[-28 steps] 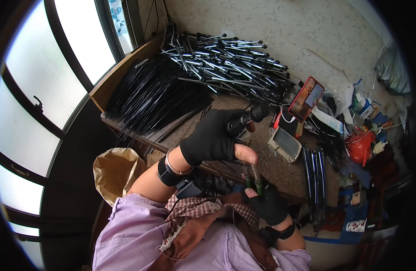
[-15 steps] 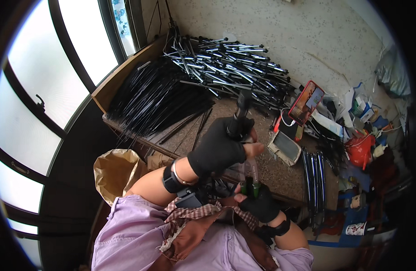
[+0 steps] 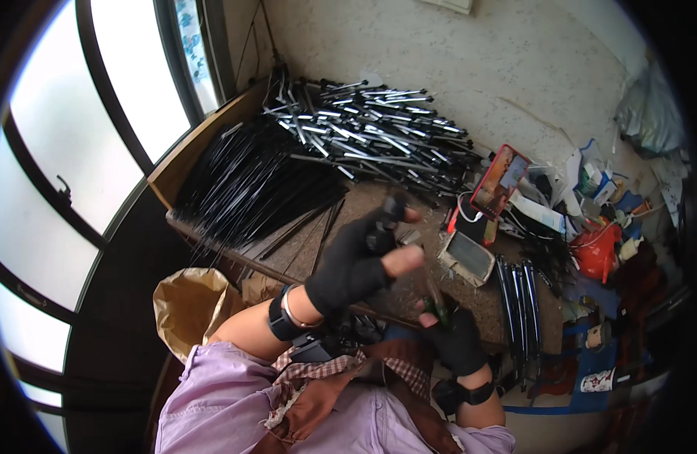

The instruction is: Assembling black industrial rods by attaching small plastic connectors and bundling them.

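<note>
My left hand [image 3: 348,265], in a black fingerless glove, is raised over the near part of the table with its thumb stretched out. Its other fingers curl around something dark that blends into the glove and blurs. Lower and to the right, near the table's front edge, my right hand [image 3: 458,340] wears a matching glove. It closes round a green-handled tool [image 3: 441,309], whose far end is too smeared to make out. Beyond the left hand lie a pile of thin black strips [image 3: 250,185] and a heap of shiny metal rods with black ends [image 3: 378,125].
A phone in a red case [image 3: 500,180] stands behind a worn grey box [image 3: 468,256]. Several dark rods [image 3: 521,310] lie at the table's right edge, beside clutter and a red plastic bag [image 3: 597,251]. An open brown paper bag [image 3: 193,306] is at left.
My left hand has come lower and a little left, its thumb now farther from the fingers. The right hand has shifted slightly right with the green-handled tool. The whole view has shifted a little.
</note>
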{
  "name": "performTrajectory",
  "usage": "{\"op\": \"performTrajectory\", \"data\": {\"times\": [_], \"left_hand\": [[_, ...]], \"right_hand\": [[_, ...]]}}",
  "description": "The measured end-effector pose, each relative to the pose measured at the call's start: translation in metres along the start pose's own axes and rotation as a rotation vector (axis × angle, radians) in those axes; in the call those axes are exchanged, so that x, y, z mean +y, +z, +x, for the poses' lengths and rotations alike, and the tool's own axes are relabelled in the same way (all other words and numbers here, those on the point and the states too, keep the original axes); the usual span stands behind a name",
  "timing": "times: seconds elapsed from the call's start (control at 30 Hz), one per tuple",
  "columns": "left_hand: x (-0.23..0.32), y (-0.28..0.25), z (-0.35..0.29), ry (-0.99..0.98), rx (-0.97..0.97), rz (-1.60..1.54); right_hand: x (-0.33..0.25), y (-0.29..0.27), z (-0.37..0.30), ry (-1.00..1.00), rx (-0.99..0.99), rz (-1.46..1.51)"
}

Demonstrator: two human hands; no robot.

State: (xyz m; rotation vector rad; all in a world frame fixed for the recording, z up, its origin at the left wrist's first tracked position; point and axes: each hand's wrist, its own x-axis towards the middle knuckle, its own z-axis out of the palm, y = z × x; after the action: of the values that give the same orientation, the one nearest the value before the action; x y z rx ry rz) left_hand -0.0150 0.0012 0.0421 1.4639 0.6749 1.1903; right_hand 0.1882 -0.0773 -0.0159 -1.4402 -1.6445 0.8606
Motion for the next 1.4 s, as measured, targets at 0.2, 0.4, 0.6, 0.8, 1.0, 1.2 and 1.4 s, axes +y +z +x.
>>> {"op": "performTrajectory", "data": {"times": [0.2,0.4,0.6,0.8,1.0,1.2,1.4], "left_hand": [[-0.023,-0.017,-0.006,0.085,-0.001,-0.345],[-0.028,-0.028,-0.001,0.339,-0.421,0.410],[-0.034,0.028,0.004,0.466,-0.128,-0.247],[-0.023,0.067,0.022,0.761,-0.853,0.042],[-0.047,0.012,0.022,0.372,-0.847,0.192],[-0.137,-0.070,0.008,-0.069,-0.394,1.046],[-0.196,-0.110,0.015,0.031,0.110,1.587]], "right_hand": [[0.105,-0.016,0.014,0.111,0.161,-0.598],[0.137,-0.004,0.004,0.016,0.280,-0.813],[0.083,0.013,0.004,-0.217,0.336,-0.632],[0.020,-0.011,0.007,-0.632,0.202,-0.399],[0.016,-0.091,-0.003,0.220,0.665,0.867],[0.189,-0.241,-0.078,-0.074,0.902,-0.827],[0.212,-0.198,-0.104,0.645,0.490,-0.950]]}}
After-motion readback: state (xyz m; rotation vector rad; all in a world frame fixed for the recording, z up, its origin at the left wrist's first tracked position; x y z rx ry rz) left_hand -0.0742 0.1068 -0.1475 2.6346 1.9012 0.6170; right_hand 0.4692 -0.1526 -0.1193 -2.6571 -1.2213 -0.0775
